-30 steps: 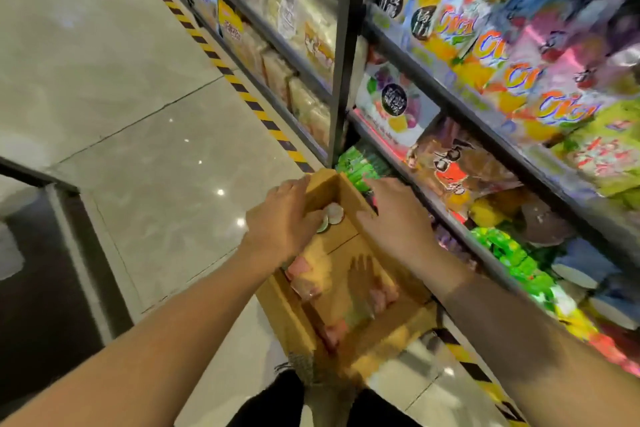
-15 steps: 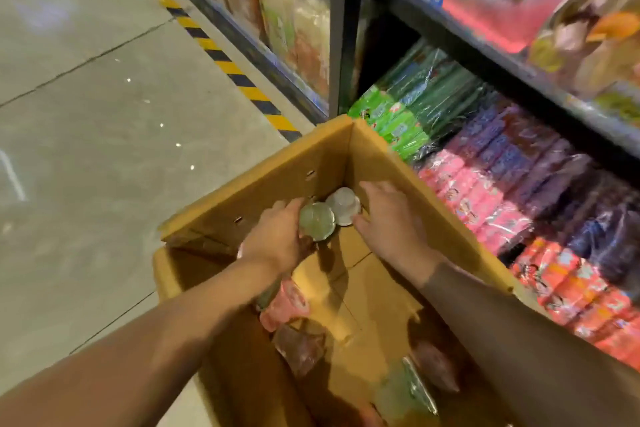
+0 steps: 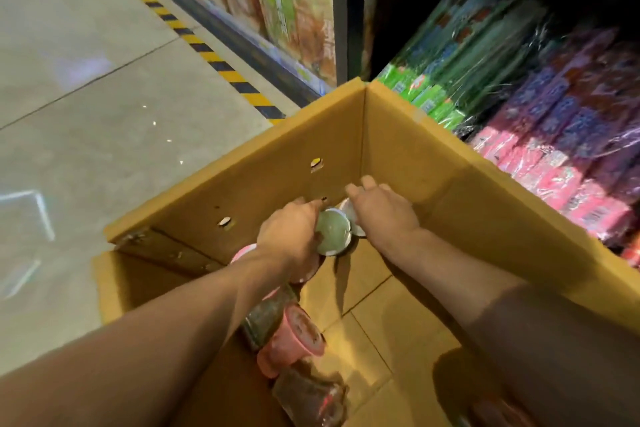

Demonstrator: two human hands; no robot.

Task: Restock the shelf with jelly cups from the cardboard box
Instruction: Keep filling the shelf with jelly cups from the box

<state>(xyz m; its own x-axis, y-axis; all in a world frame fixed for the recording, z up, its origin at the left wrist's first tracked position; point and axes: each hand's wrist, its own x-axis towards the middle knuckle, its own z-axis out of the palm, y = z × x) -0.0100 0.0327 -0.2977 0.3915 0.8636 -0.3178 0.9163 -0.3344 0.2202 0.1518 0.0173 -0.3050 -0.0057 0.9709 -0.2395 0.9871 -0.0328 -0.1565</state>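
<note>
Both my hands are down inside the open cardboard box [image 3: 433,163]. My left hand [image 3: 294,239] grips a green-lidded jelly cup [image 3: 333,232] near the box's far corner. Beside it my right hand [image 3: 382,211] lies over a white-lidded jelly cup [image 3: 348,210], fingers reaching past it toward the box wall; whether it holds the cup is hidden. A pink jelly cup [image 3: 294,336] and darker wrapped cups [image 3: 308,399] lie on the box floor under my left forearm. To the right is the shelf [image 3: 554,107], filled with packaged sweets.
Green packets [image 3: 426,94] and pink and purple packets [image 3: 561,156] fill the low shelf right beside the box. A black upright post [image 3: 341,10] divides the shelving. Yellow-black floor tape [image 3: 207,55] runs along the shelf base; grey tiled floor [image 3: 86,97] spreads left.
The view has dropped much closer to the box. Both hands have stayed at the far corner on the two cups; my right hand now covers more of the white-lidded cup.
</note>
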